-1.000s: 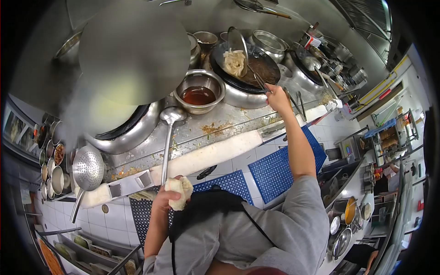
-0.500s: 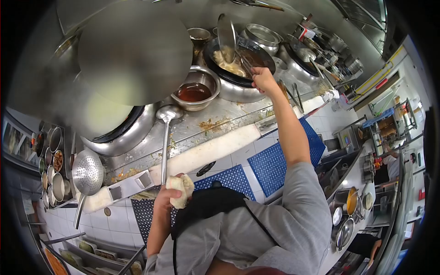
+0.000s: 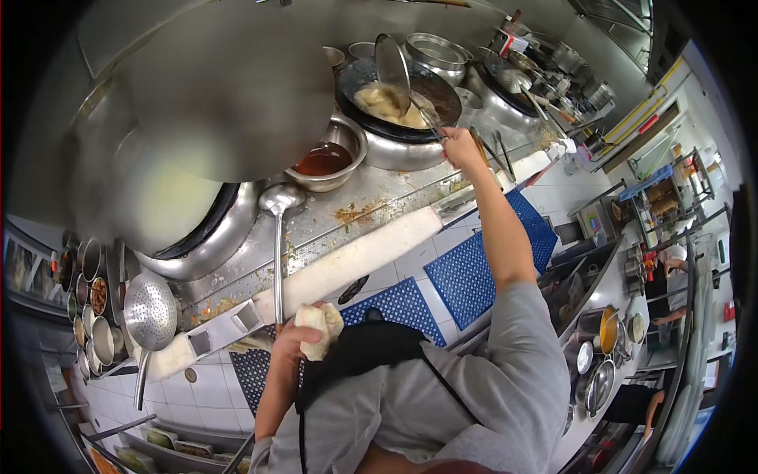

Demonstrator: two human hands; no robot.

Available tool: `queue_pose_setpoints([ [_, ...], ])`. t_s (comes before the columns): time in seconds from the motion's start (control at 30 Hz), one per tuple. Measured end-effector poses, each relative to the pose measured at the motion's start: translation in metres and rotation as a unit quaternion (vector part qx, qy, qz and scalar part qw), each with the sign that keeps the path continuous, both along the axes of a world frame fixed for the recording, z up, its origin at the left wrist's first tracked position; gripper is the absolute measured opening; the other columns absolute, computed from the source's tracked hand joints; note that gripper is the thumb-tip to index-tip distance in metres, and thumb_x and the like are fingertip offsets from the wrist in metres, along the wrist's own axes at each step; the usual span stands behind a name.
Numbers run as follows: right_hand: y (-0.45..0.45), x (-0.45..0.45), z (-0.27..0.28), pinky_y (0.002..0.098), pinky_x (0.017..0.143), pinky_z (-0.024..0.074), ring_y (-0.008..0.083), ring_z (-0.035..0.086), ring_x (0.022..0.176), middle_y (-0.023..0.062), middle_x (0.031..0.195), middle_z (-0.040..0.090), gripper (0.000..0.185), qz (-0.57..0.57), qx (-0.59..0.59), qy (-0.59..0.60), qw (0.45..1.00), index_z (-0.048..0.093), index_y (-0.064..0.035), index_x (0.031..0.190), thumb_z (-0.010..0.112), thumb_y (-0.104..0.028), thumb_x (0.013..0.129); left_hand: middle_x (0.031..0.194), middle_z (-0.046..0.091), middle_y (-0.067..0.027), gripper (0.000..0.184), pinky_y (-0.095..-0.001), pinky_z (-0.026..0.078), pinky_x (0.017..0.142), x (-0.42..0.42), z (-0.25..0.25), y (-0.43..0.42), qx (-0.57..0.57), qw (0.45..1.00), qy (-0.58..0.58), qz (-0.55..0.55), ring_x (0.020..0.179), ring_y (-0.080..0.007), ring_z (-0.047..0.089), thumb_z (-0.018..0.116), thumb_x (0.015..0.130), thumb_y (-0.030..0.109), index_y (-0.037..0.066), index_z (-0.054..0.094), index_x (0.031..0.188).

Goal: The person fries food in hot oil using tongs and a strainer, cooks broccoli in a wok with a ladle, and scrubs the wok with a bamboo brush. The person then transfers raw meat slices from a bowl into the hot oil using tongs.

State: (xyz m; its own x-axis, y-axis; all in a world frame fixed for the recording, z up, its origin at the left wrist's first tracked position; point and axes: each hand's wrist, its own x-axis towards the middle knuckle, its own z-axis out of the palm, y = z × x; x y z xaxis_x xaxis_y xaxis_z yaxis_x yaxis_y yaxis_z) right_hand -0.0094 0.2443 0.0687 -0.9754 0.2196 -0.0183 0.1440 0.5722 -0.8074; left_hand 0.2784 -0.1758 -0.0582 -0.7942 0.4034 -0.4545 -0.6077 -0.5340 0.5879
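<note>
My right hand (image 3: 462, 148) is closed around the handle of a long-handled round metal scoop (image 3: 392, 67). Its round head stands tilted over the wok (image 3: 347, 110), where pale food pieces (image 3: 383, 101) lie in brownish liquid. I cannot tell whether the head is perforated. Low in front of my body, my left hand (image 3: 294, 341) grips a folded whitish cloth (image 3: 319, 330). A metal ladle (image 3: 281, 199) lies with its bowl on the stove and its handle reaching down close to that hand. Beside the wok sits a metal bowl of reddish-brown liquid (image 3: 324, 160).
A perforated skimmer (image 3: 150, 312) rests at the left edge. A grey blur covers much of the upper left, partly hiding another wok (image 3: 193, 249). Tongs (image 3: 503, 152) lie right of my hand. Blue mats (image 3: 491, 278) cover the floor; people are at the far right.
The view has shifted slightly, so the stove sits a little further left. My right hand and the scoop's head are slightly lower in view. Both hands keep their holds.
</note>
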Motion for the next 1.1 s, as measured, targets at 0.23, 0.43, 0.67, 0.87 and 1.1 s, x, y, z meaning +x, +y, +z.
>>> queue_pose_setpoints([
  [0.23, -0.002, -0.022, 0.017, 0.0252, 0.038, 0.0318, 0.0086, 0.047, 0.044, 0.0025, 0.062, 0.057, 0.040, 0.007, 0.070, 0.137, 0.988, 0.061, -0.0062, 0.125, 0.054, -0.005, 0.086, 0.105, 0.061, -0.0171, 0.085, -0.0416, 0.057, 0.074, 0.011, -0.002, -0.004, 0.003, 0.999, 0.028, 0.038, 0.089, -0.0319, 0.065, 0.076, 0.050, 0.009, -0.001, 0.047, 0.129],
  [0.43, -0.004, -0.035, -0.024, 0.0264, 0.037, 0.0315, 0.0079, 0.045, 0.043, 0.0031, 0.062, 0.057, 0.042, -0.004, 0.032, -0.010, 0.999, 0.063, -0.0068, 0.123, 0.050, -0.006, 0.084, 0.101, 0.063, -0.0150, 0.068, -0.0368, 0.057, 0.066, 0.017, 0.000, 0.001, 0.003, 0.995, 0.051, 0.090, 0.082, -0.0263, 0.066, 0.075, 0.062, 0.014, -0.001, 0.050, 0.124],
  [0.67, -0.018, -0.007, -0.002, 0.0236, 0.034, 0.0286, 0.0081, 0.045, 0.042, 0.0046, 0.069, 0.059, 0.050, -0.008, -0.103, 0.057, 0.993, 0.051, -0.0076, 0.134, 0.049, -0.001, 0.084, 0.097, 0.062, -0.0141, 0.060, -0.0357, 0.056, 0.062, 0.018, -0.013, -0.008, -0.008, 0.977, 0.051, 0.207, 0.075, -0.0230, 0.064, 0.071, 0.067, 0.015, -0.001, 0.052, 0.122],
  [0.87, -0.027, 0.001, 0.019, 0.0235, 0.033, 0.0225, 0.0061, 0.038, 0.040, 0.0017, 0.065, 0.055, 0.047, -0.006, -0.167, 0.029, 0.985, 0.050, -0.0080, 0.130, 0.049, 0.000, 0.084, 0.091, 0.061, -0.0145, 0.059, -0.0345, 0.055, 0.055, 0.015, -0.016, -0.016, 0.021, 0.970, 0.007, 0.241, 0.067, -0.0240, 0.063, 0.068, 0.066, 0.015, -0.003, 0.052, 0.120],
  [1.1, -0.027, 0.034, 0.025, 0.0175, 0.035, 0.0211, 0.0015, 0.034, 0.042, -0.0031, 0.066, 0.050, 0.040, -0.008, -0.198, 0.041, 0.979, 0.051, -0.0115, 0.132, 0.051, -0.009, 0.092, 0.090, 0.061, -0.0137, 0.056, -0.0334, 0.054, 0.054, 0.005, -0.014, -0.015, 0.022, 0.975, 0.036, 0.220, 0.068, -0.0219, 0.063, 0.067, 0.067, 0.015, -0.004, 0.053, 0.118],
])
